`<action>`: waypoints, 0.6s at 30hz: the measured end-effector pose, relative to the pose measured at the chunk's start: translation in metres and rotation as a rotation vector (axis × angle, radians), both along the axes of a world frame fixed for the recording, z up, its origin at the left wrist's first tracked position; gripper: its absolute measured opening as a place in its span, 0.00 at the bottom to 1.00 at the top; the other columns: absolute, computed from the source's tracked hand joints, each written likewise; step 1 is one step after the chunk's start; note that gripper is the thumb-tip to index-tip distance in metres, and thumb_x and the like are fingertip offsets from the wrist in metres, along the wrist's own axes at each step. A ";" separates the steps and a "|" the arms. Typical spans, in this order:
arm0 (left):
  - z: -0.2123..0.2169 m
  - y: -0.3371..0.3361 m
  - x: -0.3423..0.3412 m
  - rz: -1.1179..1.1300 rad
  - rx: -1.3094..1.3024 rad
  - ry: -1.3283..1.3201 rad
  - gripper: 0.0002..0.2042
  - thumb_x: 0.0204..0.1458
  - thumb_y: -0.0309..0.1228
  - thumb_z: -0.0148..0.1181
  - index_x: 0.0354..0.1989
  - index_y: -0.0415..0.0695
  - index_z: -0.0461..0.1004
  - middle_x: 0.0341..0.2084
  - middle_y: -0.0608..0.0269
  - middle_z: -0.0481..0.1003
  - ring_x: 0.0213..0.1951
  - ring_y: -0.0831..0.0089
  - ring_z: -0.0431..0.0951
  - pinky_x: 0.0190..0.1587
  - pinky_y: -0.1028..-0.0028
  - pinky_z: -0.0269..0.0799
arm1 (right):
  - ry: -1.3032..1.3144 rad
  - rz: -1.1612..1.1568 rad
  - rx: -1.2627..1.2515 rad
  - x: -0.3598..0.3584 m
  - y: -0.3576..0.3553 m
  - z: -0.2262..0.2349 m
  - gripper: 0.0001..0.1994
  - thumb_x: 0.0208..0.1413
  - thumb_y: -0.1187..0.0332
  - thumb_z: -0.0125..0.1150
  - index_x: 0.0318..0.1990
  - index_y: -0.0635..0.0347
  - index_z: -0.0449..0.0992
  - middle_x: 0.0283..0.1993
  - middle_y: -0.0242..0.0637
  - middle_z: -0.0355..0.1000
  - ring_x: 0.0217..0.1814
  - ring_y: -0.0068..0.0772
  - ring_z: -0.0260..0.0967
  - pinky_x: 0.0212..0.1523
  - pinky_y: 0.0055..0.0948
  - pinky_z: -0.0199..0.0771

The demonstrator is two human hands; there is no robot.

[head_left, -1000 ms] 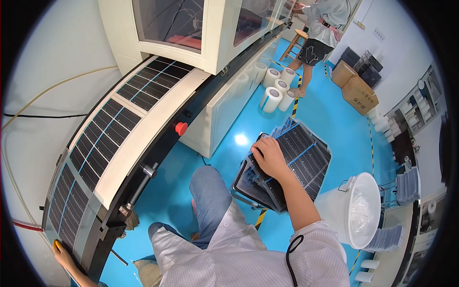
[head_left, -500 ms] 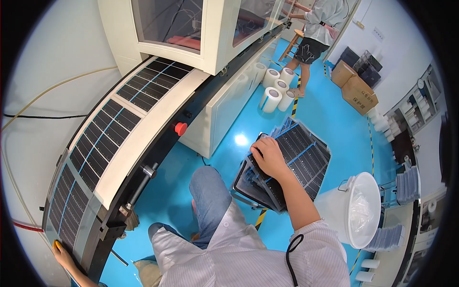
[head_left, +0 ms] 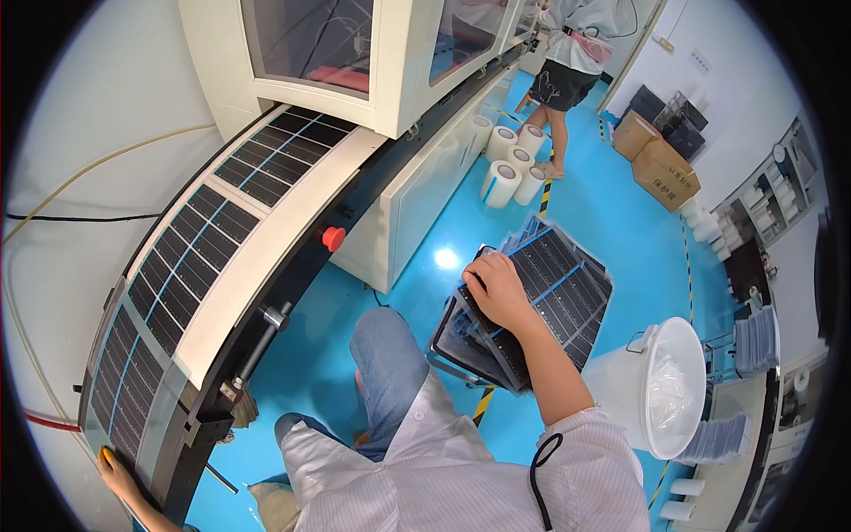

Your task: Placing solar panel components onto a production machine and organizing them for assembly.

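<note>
My right hand (head_left: 498,290) rests fingers-down on the top dark solar panel (head_left: 558,288) of a stack lying on a low black cart (head_left: 461,350) to my right; whether it grips the panel I cannot tell. My left hand (head_left: 120,474) reaches to the lower left and touches the near end of a long strip of dark solar panels (head_left: 191,266) on the conveyor table (head_left: 266,257), with an orange fingertip cover showing. My blue-jeaned knee (head_left: 386,355) is between both.
A cream machine housing (head_left: 355,53) with windows stands over the conveyor. A red button (head_left: 333,238) sits on the table's edge. White film rolls (head_left: 510,164), cardboard boxes (head_left: 660,164), a white bucket (head_left: 660,390) and another person (head_left: 567,62) are on the blue floor.
My hands have hardly moved. The person at the back has shifted slightly near the machine.
</note>
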State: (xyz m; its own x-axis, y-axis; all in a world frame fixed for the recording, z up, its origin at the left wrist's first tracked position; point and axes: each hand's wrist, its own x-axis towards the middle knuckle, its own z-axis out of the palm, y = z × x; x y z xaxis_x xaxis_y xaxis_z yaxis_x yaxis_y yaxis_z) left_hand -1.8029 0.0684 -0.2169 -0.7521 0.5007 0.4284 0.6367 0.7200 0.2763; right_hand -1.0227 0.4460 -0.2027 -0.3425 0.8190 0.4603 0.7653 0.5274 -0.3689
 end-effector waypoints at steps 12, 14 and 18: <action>-0.007 -0.009 -0.013 -0.018 0.021 0.032 0.16 0.60 0.31 0.48 0.52 0.35 0.70 0.47 0.47 0.73 0.50 0.54 0.73 0.54 0.67 0.65 | 0.015 0.010 -0.014 -0.001 0.000 0.001 0.04 0.54 0.71 0.56 0.32 0.60 0.73 0.32 0.39 0.69 0.42 0.44 0.65 0.57 0.41 0.59; -0.006 -0.003 -0.008 -0.028 0.028 0.016 0.16 0.60 0.31 0.48 0.52 0.35 0.70 0.47 0.47 0.73 0.50 0.54 0.73 0.54 0.68 0.65 | 0.009 0.005 -0.014 0.000 0.000 0.000 0.04 0.55 0.71 0.56 0.32 0.60 0.73 0.32 0.39 0.69 0.42 0.44 0.65 0.57 0.41 0.59; -0.003 -0.006 -0.008 -0.006 0.014 0.010 0.16 0.59 0.30 0.47 0.52 0.35 0.70 0.48 0.48 0.73 0.51 0.55 0.72 0.54 0.68 0.65 | 0.008 0.015 -0.013 0.000 0.001 0.000 0.04 0.55 0.71 0.56 0.32 0.60 0.73 0.33 0.39 0.69 0.42 0.44 0.65 0.57 0.41 0.59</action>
